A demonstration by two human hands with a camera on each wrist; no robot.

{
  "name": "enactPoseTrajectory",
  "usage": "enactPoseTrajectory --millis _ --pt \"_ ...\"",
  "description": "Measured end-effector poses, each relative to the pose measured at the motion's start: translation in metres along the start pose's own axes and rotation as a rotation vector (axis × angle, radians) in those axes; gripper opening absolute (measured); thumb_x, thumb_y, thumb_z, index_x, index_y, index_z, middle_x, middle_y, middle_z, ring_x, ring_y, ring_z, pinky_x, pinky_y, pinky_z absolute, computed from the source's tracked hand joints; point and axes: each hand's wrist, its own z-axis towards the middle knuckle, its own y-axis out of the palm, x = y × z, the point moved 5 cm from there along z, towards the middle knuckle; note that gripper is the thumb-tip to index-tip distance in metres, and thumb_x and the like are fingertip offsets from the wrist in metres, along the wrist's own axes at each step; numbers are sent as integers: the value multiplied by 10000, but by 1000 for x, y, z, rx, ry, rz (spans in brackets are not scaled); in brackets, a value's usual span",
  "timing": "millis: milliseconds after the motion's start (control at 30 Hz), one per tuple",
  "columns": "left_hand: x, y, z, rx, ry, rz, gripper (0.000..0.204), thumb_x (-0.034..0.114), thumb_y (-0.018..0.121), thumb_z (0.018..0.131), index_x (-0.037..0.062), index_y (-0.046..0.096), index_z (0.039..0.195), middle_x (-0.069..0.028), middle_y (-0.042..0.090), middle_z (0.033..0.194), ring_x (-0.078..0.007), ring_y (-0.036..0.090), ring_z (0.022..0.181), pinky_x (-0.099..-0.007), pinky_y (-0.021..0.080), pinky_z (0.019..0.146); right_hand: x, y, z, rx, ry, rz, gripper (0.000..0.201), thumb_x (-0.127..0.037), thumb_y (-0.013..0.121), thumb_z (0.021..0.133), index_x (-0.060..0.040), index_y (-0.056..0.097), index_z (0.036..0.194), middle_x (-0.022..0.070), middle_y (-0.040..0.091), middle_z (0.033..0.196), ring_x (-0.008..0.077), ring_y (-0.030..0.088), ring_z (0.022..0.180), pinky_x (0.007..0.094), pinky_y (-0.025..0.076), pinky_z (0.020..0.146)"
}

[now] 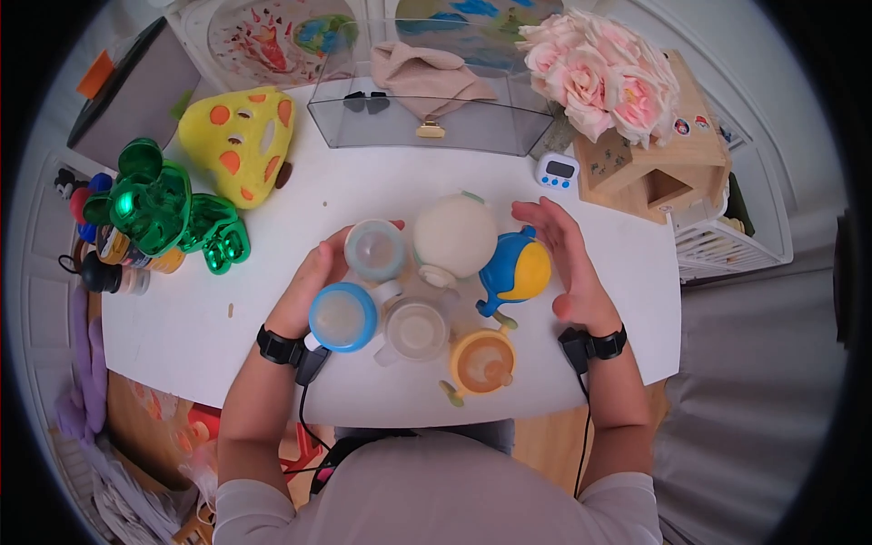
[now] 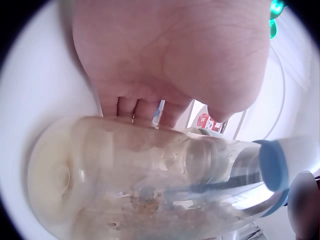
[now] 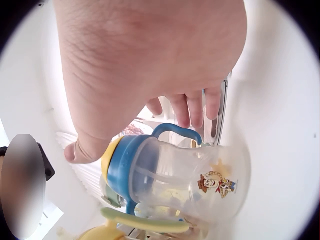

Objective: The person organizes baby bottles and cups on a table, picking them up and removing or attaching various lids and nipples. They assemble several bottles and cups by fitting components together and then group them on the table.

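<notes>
Several baby bottles and cups stand grouped on the white table between the hands. My left hand [image 1: 318,268] lies along their left side, fingers stretched behind a bottle with a pale grey rim [image 1: 375,250]. Nearest its palm is a clear bottle with a blue collar [image 1: 343,317], large in the left wrist view [image 2: 150,175]. On the right, my right hand [image 1: 568,259] is spread beside a blue and yellow sippy cup [image 1: 516,272] with a cartoon cowboy print [image 3: 217,184]. A round cream bottle [image 1: 456,234], a clear handled cup [image 1: 416,329] and a yellow cup with green handles [image 1: 483,361] complete the group.
Behind stands a clear box [image 1: 427,132] with a pink cloth. At left are a shiny green bear figure [image 1: 150,209] and a yellow cheese plush [image 1: 238,145]. To the right sit a white timer [image 1: 557,171], pink flowers [image 1: 604,77] and a wooden house [image 1: 654,173].
</notes>
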Motion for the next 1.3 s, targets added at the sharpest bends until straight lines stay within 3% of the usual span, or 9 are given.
enactPoseTrajectory --millis 167,300,433,467,700,867,1100,1167,1300 --pt "0 5 4 -39 -13 83 1064 840 453 983 -38 434 1584 -210 465 1650 -292 471 1515 -452 362 1266 -14 10 -39 67 -88 -213 1757 -572 1066 436 -98 -36 1720 271 214 1742 424 249 1620 563 210 1309" --pt "4 10 8 -58 40 81 1042 832 433 996 -36 446 1572 -206 467 1651 -294 471 1514 -458 366 1264 -30 40 -69 150 56 -367 1752 -519 1085 481 -146 -88 1727 281 116 1763 420 167 1645 583 199 1306" --pt "25 18 21 -9 24 -101 963 783 290 1062 -23 471 1557 -190 498 1628 -298 475 1507 -460 360 1268 -30 79 -81 119 184 -402 1738 -384 1097 528 -63 -144 1701 257 40 1764 408 129 1651 555 174 1323" --pt "25 12 27 -44 5 -98 934 745 179 1093 -6 491 1550 -182 521 1608 -289 476 1504 -459 361 1266 -32 86 -78 118 200 -456 1720 -362 1094 553 -17 -158 1682 244 45 1754 408 134 1645 545 170 1326" --pt "20 3 70 -278 -151 -41 915 724 164 1107 6 471 1584 -159 556 1581 -255 521 1469 -423 393 1241 -26 98 -72 189 145 -436 1653 -333 1070 601 15 -142 1671 311 29 1735 465 126 1630 526 187 1329" --pt "0 -5 74 -234 -379 -13 908 717 205 1113 -1 516 1572 -124 632 1510 -216 588 1398 -374 431 1204 -19 100 -75 221 152 -431 1617 -264 1067 626 -11 -135 1678 264 163 1705 402 237 1607 516 241 1304" --pt "3 5 62 -199 -382 53 924 726 200 1108 -7 550 1548 -115 658 1472 -204 601 1368 -361 435 1187 -25 99 -61 180 141 -402 1584 -335 1061 621 38 -69 1667 302 131 1693 465 193 1601 523 222 1316" --pt "6 8 56 -159 -371 107 937 733 189 1105 -8 557 1543 -111 670 1450 -198 607 1353 -359 435 1182 -25 97 -60 168 170 -439 1540 -290 1079 608 -30 -9 1667 205 276 1625 364 341 1531 483 346 1243" --pt "-7 5 49 -145 -357 27 943 739 178 1102 -1 569 1536 -111 680 1431 -200 615 1333 -352 438 1169 -24 93 -56 157 154 -413 1521 -319 1088 590 -42 41 1657 195 290 1606 355 345 1524 480 347 1243"
